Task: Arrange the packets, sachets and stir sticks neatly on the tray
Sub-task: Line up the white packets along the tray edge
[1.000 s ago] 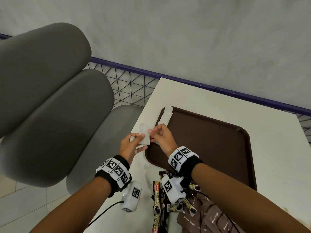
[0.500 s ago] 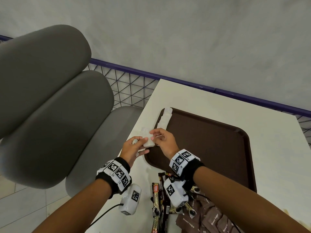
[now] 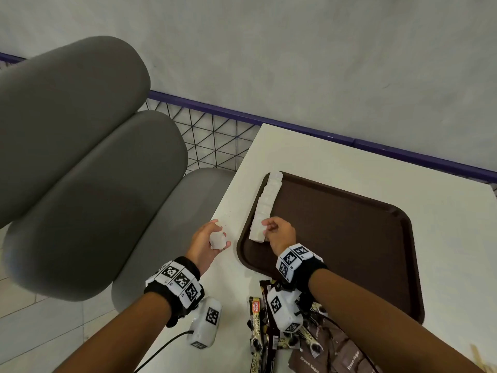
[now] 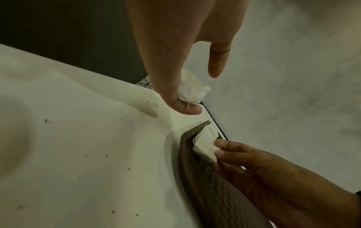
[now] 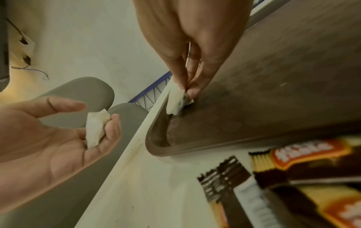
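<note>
A brown tray (image 3: 349,238) lies on the white table. A row of white sachets (image 3: 269,200) runs along the tray's left rim. My right hand (image 3: 278,232) pinches the nearest white sachet (image 3: 256,234) (image 5: 175,101) at the row's near end, low on the tray (image 5: 273,92). My left hand (image 3: 207,239) hovers left of the tray over the table, palm up, holding a few white sachets (image 3: 217,239) (image 4: 190,91) (image 5: 95,126) in its curled fingers.
Dark coffee stick packets (image 3: 258,329) and brown sugar sachets (image 3: 330,354) lie in a heap by the table's near edge, under my right forearm. A grey cushioned chair (image 3: 80,170) stands left of the table. A wire fence with a purple rail (image 3: 215,135) runs behind.
Both hands were together over the tray's left edge with the sachets. Now they have parted: the right one went down onto the row with one sachet, the left drew back leftward.
</note>
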`<control>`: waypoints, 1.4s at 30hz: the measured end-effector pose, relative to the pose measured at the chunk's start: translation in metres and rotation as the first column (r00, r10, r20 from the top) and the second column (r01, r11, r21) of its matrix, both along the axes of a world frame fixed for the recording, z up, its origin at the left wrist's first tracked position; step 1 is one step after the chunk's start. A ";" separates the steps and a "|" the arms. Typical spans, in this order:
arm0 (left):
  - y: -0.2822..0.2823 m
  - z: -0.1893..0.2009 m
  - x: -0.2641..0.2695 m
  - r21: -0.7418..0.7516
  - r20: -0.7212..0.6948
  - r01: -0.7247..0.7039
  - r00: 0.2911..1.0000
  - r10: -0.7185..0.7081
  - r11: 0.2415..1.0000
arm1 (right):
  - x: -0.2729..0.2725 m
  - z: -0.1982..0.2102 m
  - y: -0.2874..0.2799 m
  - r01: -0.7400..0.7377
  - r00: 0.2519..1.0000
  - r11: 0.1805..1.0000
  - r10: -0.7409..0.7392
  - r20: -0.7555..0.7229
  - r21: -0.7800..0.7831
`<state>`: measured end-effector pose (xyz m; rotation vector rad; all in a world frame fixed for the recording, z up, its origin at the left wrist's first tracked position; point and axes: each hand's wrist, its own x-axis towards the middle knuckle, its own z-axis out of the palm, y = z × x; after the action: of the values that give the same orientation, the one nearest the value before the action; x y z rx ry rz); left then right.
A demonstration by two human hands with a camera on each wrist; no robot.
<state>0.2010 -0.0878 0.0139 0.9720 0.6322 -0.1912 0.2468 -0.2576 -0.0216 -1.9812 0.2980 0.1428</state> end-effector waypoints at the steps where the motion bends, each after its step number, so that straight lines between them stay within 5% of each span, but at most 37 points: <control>1: 0.001 0.000 0.000 -0.009 0.001 0.007 1.000 -0.007 1.000 | 0.001 0.000 0.003 -0.005 1.000 1.000 0.005 -0.008 -0.004; 7: 0.003 0.000 0.000 -0.040 0.005 0.022 1.000 -0.022 0.999 | 0.002 0.000 0.011 -0.051 0.999 0.993 0.051 -0.002 -0.108; 20: 0.003 0.004 -0.003 0.168 0.033 0.092 0.995 -0.099 0.981 | -0.008 0.016 0.002 -0.233 0.972 0.938 0.233 -0.031 -0.258; 24: 0.000 0.006 -0.004 0.188 0.066 0.052 0.996 -0.066 0.981 | -0.019 0.032 0.008 -0.242 0.970 0.970 0.241 0.026 0.026; 28: -0.007 0.009 -0.005 0.174 0.094 0.020 0.995 -0.037 0.985 | -0.026 0.044 0.013 -0.313 0.932 0.921 0.345 -0.115 0.230; 35: -0.008 0.011 -0.010 0.160 0.111 0.046 0.992 -0.064 0.986 | -0.019 0.060 0.009 -0.314 0.946 0.917 0.323 0.005 0.246; 42: -0.010 0.009 -0.010 0.337 0.098 0.209 0.962 -0.255 0.918 | -0.013 0.066 0.000 -0.513 0.857 0.846 0.513 0.040 0.146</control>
<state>0.1910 -0.0975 0.0229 1.3696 0.4228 -0.2311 0.2339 -0.2571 0.0447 -1.8656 -0.2503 0.4960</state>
